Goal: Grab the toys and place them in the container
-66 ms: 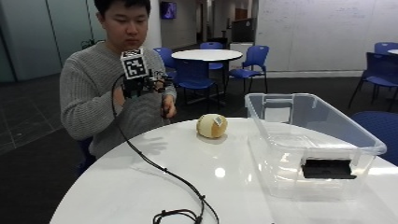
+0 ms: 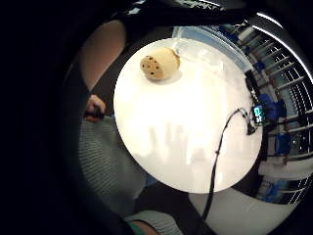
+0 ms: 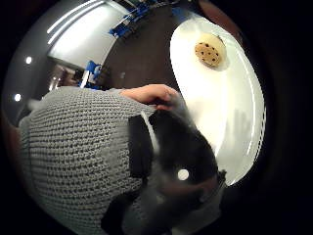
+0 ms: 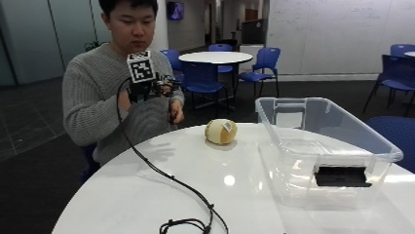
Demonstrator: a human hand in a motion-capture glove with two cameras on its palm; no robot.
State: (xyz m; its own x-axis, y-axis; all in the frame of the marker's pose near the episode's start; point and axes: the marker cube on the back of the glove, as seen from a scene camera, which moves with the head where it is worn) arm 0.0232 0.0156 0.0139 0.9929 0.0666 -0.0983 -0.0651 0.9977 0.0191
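Round white table (image 4: pixel 129 195) — toy (image 4: pixel 221 131), clear container (image 4: pixel 324 146)

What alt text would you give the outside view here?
A seated person holds the gloved right hand raised at chest height, above the edge of a round white table. A tan round toy sits on the table beside an empty clear plastic container; nothing is held.

An office common room; round tables (image 4: pixel 215 57), blue chairs (image 4: pixel 258 68), whiteboard wall (image 4: pixel 324 34).

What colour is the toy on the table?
The toy is tan, with dark spots on one side, best seen in the little finger side palm view.
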